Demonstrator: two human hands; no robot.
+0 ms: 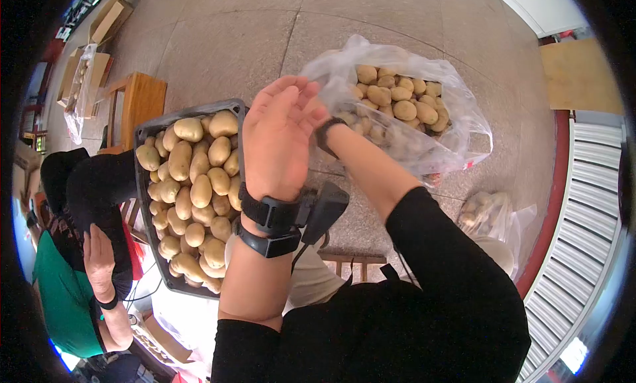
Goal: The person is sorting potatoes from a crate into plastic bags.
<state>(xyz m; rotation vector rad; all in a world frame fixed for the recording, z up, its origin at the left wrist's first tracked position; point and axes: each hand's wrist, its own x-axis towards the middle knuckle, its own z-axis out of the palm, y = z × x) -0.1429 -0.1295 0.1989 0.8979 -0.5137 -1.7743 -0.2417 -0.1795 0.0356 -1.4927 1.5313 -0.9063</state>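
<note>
My left hand (278, 134), palm up with its fingers loosely curled, is raised beside the right rim of a black plastic crate (240, 134) heaped with potatoes (201, 190). Straps and a black device sit on that wrist. My right hand (315, 115) is mostly hidden behind the left one, near the edge of a clear plastic bag (407, 152); whether it holds anything cannot be seen. More potatoes (405, 109) lie inside the open bag on the floor. The left palm shows nothing in it.
A person in green (59, 288) sits at the left. Beyond are a wooden stool (144, 102) and cardboard boxes (112, 21). A smaller bag of potatoes (482, 214) lies near my right knee. A white radiator (571, 224) runs along the right.
</note>
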